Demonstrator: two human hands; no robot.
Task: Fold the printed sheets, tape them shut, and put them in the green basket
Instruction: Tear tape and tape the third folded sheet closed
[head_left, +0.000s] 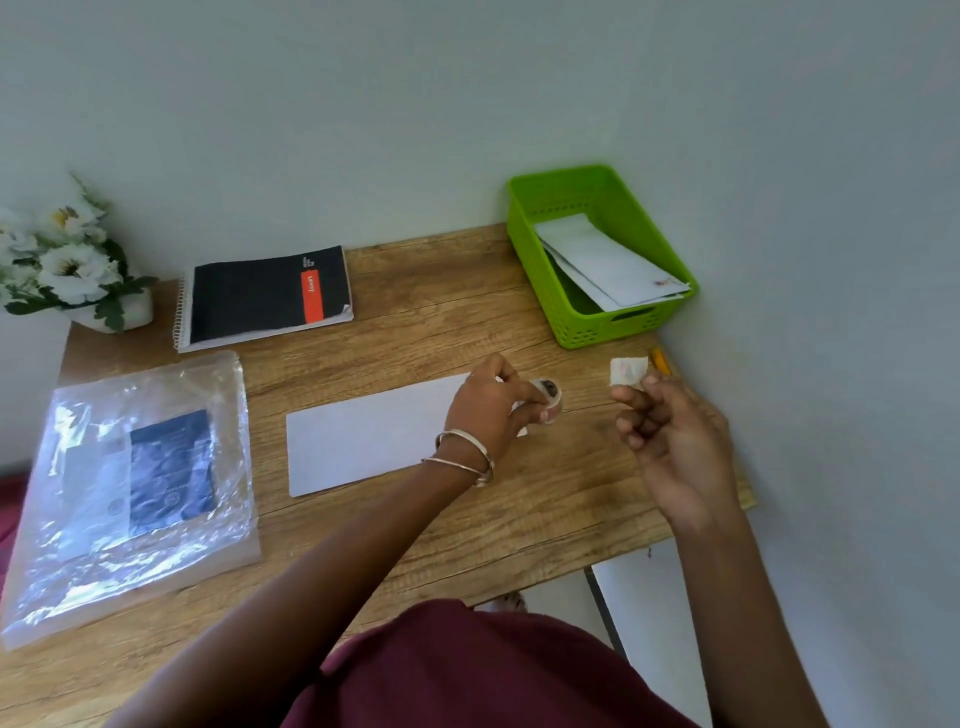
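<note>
A folded white sheet (363, 436) lies flat in the middle of the wooden table (457, 312). My left hand (493, 405) hovers over its right end and grips a small roll of tape (548, 397). To the right, my right hand (670, 431) pinches a short torn piece of tape (628, 371) between fingertips, held up above the table. The green basket (535, 244) stands at the back right corner and holds several folded white sheets (608, 265).
A clear plastic pack of printed sheets (135, 488) lies at the left front. A black spiral notebook (265, 296) lies at the back, a pot of white flowers (67, 260) in the back left corner. A yellow pencil (661, 361) lies near the right edge.
</note>
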